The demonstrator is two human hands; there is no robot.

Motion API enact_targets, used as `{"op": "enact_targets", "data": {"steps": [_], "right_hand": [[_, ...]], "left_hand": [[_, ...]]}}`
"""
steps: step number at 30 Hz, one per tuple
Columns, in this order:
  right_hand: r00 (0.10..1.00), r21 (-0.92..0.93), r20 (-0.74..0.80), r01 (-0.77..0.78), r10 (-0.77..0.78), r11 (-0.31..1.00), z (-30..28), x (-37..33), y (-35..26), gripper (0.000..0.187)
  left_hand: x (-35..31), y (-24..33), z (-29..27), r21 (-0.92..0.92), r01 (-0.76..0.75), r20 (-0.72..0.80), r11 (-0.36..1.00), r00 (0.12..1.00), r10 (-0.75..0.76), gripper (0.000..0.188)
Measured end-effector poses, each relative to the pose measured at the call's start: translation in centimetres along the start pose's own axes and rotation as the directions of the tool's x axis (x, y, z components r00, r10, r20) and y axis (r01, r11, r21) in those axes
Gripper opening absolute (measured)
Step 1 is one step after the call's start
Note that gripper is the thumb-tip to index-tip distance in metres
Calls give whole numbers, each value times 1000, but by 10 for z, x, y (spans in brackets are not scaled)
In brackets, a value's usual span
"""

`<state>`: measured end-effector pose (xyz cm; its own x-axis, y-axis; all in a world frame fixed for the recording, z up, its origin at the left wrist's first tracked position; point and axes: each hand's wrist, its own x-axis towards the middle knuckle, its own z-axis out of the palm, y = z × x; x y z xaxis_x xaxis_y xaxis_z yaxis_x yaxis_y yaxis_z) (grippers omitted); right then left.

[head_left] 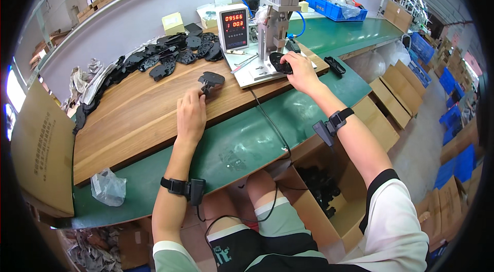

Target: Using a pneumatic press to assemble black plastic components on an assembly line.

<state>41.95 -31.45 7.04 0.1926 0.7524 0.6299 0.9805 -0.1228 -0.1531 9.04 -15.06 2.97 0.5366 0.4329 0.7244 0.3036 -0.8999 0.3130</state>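
Note:
Between the fingers of my left hand (192,112) is a black plastic part (211,80) with a rounded flat end, held just above the wooden board. My right hand (301,70) grips another black plastic part (280,62) at the base of a small metal press (280,20), below its ram. The fingers partly cover that part, and I cannot tell whether it touches the base plate (252,75). A display box (234,28) with red digits stands left of the press. A thin pointed tool (244,64) lies on the plate. Another black piece (335,66) rests right of the press.
A long heap of black parts (170,51) curves along the back and left of the wooden board (139,112). A cardboard box (43,148) stands left, near a clear plastic bag (108,187). An open carton (355,205) with black parts sits below the green table (242,143). A cable crosses the table edge.

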Motion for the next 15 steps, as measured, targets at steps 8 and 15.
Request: {"op": "enact_targets", "data": {"steps": [8, 15], "right_hand": [[999, 30, 34, -28, 27, 999, -15, 8, 7, 30], [836, 216, -515, -88, 190, 972, -64, -110, -39, 33]], "left_hand": [[4, 6, -10, -172, 103, -217, 980, 966, -140, 19], [6, 24, -14, 15, -121, -64, 993, 990, 122, 40]]}}
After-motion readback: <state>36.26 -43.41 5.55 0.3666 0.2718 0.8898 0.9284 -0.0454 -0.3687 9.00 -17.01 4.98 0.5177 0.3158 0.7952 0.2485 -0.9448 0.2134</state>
